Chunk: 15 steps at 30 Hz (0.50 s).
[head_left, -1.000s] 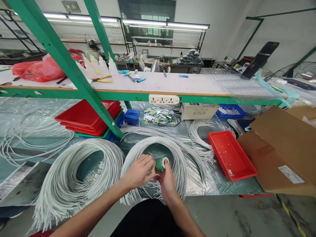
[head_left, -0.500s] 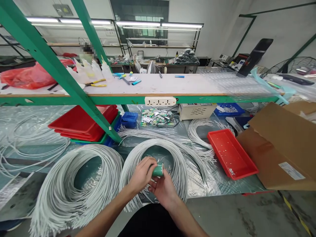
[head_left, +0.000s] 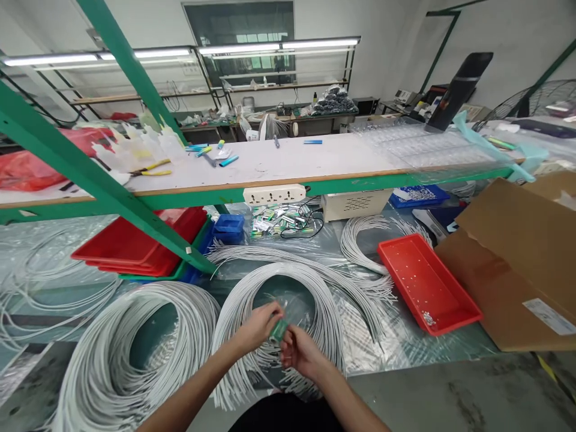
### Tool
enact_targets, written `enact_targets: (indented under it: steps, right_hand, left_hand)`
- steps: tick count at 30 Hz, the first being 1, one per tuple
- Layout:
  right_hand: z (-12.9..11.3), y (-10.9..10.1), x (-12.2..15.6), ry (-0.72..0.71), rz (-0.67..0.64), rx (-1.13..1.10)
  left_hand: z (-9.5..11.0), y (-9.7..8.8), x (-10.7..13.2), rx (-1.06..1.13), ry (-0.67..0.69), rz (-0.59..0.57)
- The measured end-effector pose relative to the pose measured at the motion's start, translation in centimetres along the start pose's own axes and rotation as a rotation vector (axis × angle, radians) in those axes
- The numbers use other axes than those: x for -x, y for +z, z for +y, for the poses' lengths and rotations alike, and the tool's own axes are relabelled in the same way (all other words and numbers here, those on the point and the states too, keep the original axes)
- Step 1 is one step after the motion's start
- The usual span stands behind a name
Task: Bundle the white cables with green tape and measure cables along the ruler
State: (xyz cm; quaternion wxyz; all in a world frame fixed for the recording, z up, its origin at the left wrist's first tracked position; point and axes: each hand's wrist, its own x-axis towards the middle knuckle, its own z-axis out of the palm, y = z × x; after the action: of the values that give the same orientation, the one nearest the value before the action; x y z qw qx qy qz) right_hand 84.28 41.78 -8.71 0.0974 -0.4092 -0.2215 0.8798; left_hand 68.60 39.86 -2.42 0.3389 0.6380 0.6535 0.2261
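- Two hands meet over the middle of the bench: the left hand (head_left: 256,327) is curled around a small green roll of tape (head_left: 278,330), fingers closed on it, and the right hand (head_left: 300,353) is pinched shut just beside the roll, seemingly on its loose end, though the blur hides the exact grip.
- The roll sits in the air between both hands, right above the hollow of the centre coil of thin white wires (head_left: 288,312).
- No band of tape shows on that centre coil, so by my reading the binding is not yet done.
- Another big loose coil of white wires (head_left: 130,354) lies to the left, also unbound as far as can be seen, and a smaller white wire bundle (head_left: 364,240) rests near the shallow red plastic tray (head_left: 427,288).
- Judging from this, most of the work is left.
- A brown cardboard box (head_left: 517,258) lies at the right.
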Motion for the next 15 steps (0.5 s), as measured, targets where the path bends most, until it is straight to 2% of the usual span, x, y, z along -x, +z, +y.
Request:
enact_targets:
  steps: [3, 7, 11, 15]
  right_hand:
    - [0.6, -2.0, -2.3, -0.101, 0.115, 0.147]
    - [0.1, -5.5, -3.5, -0.228, 0.154, 0.306]
    - [-3.6, -8.3, -3.3, -0.428, 0.202, 0.393]
    - [-7.9, -9.8, -3.0, -0.582, 0.228, 0.468]
  left_hand:
    - [-3.7, 2.9, -1.7, -0.003, -0.120, 0.002]
    - [-7.5, 5.5, -2.5, -0.018, -0.281, 0.121]
    - [-10.5, 7.0, -1.9, -0.047, -0.477, 0.315]
    - [-13.1, 8.3, -1.6, -0.026, -0.639, 0.464]
